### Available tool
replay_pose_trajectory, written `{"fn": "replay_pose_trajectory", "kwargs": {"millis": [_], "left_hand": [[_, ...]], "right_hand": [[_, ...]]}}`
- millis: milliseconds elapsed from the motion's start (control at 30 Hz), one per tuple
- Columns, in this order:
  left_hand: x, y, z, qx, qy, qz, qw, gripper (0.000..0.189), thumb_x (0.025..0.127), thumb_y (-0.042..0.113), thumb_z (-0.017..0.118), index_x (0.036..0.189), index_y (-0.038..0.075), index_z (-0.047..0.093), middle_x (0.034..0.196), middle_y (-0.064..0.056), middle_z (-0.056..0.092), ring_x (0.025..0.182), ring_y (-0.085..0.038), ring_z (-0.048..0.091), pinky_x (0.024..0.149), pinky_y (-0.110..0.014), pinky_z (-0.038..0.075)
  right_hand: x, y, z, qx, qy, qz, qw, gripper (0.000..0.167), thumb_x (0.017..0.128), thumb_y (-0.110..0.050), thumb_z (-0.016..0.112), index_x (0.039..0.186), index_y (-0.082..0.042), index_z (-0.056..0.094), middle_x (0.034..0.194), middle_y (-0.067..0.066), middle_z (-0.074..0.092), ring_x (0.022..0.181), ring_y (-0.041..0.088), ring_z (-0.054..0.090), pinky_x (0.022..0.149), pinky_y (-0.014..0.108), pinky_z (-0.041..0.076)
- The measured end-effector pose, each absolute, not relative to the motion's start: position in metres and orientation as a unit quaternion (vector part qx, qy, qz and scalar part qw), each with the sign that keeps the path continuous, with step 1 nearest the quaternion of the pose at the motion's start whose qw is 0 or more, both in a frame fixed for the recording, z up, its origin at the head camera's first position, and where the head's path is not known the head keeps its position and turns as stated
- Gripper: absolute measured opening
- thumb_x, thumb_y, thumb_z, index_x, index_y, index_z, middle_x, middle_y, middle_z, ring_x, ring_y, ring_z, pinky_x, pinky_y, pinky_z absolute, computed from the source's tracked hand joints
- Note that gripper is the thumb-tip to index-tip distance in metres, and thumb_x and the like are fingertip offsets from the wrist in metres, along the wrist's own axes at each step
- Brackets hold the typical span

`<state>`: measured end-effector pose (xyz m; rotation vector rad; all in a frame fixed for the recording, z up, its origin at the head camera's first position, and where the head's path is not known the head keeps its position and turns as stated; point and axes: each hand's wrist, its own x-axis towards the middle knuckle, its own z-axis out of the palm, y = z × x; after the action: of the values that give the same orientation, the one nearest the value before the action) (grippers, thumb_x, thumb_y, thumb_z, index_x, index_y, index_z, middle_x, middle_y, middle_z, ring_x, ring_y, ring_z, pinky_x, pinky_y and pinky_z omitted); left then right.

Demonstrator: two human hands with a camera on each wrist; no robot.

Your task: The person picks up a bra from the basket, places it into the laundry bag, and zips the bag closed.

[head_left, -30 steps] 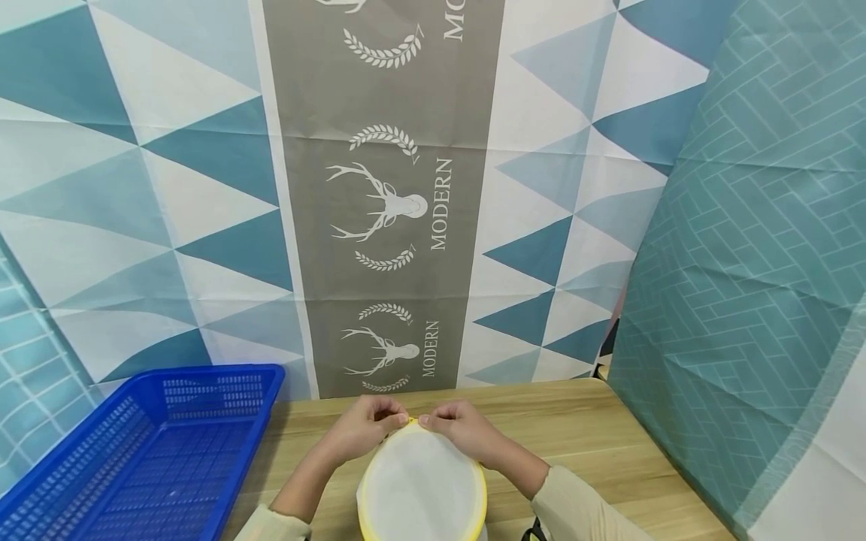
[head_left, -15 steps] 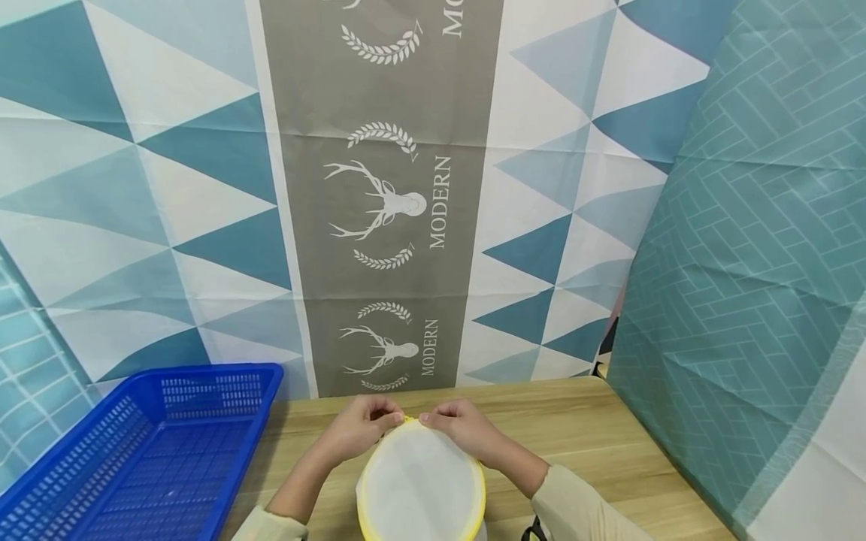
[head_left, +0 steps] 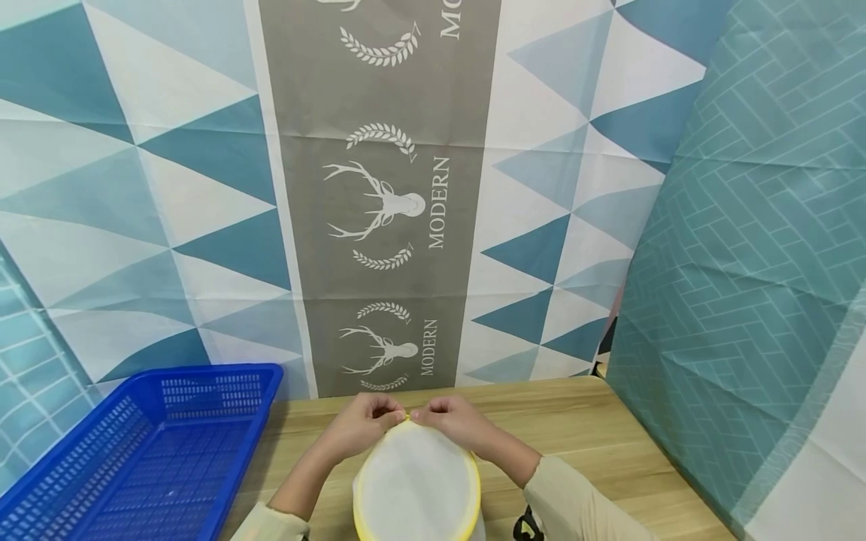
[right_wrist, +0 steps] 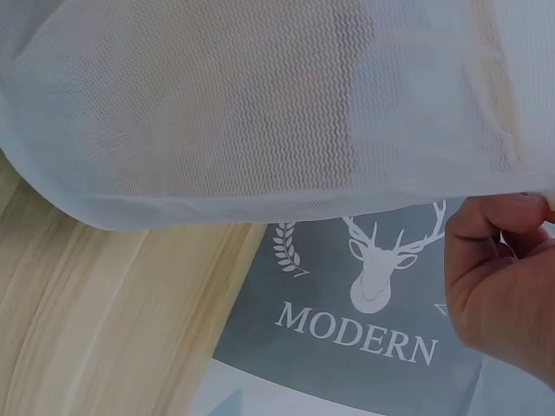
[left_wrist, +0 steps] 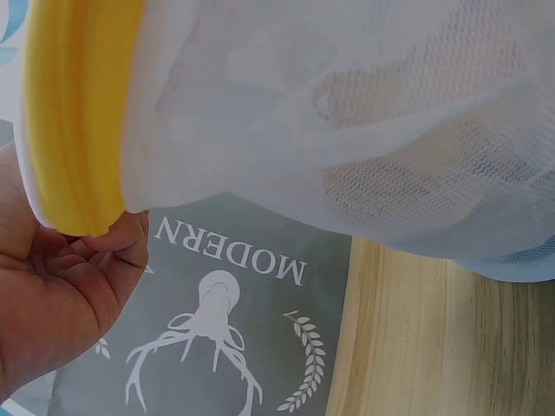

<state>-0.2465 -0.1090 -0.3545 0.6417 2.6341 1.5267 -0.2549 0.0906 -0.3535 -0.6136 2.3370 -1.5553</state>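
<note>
A white mesh laundry bag [head_left: 416, 481] stands in front of me, its round end ringed by a yellow zipper [head_left: 476, 481]. With thumb and fingers my left hand [head_left: 361, 428] pinches the yellow edge at the ring's far side. Close beside it, my right hand [head_left: 460, 427] pinches the same edge, the two thumb tips almost meeting. The left wrist view shows the wide yellow band [left_wrist: 82, 113] running down into the left fingers. In the right wrist view the mesh side [right_wrist: 260, 113] fills the top, and the right fingertips are partly cut off by the frame.
A blue perforated plastic basket [head_left: 260, 443] sits at the left of the wooden table [head_left: 575, 451]. Behind the table hangs a patterned cloth [head_left: 379, 263], and a teal cloth [head_left: 751, 248] borders the right side. A small dark-and-yellow item [head_left: 526, 526] lies by the right sleeve.
My right hand has shifted slightly left, narrowing the gap to the left hand's fingertips. The bag's round end has moved a little left with it. The left hand stays nearly still.
</note>
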Motion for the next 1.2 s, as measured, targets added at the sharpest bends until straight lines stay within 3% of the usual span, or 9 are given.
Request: {"fn": "replay_pose_trajectory", "kwargs": {"millis": [467,1200], "left_hand": [[-0.2441,-0.1095,-0.3542,0.202,0.841,0.502,0.025,0.02,0.092,0.021,0.058,0.091,0.003,0.066,0.078,-0.003,0.061,0.068,-0.014,0.052,0.058,-0.026,0.044],[-0.2466,-0.1119,-0.357,0.203,0.847,0.491,0.019,0.019,0.092,0.02,0.059,0.09,0.003,0.066,0.076,-0.002,0.061,0.064,-0.011,0.051,0.055,-0.024,0.044]], "right_hand": [[-0.2515,0.0908,-0.3543,-0.214,0.789,-0.56,0.132,0.03,0.093,-0.025,0.056,0.087,0.003,0.068,0.072,-0.002,0.062,0.053,0.007,0.056,0.048,0.022,0.047],[-0.2504,0.0902,-0.356,-0.207,0.783,-0.569,0.139,0.031,0.093,-0.025,0.056,0.086,0.004,0.065,0.071,-0.002,0.061,0.052,0.007,0.056,0.047,0.021,0.047]]}}
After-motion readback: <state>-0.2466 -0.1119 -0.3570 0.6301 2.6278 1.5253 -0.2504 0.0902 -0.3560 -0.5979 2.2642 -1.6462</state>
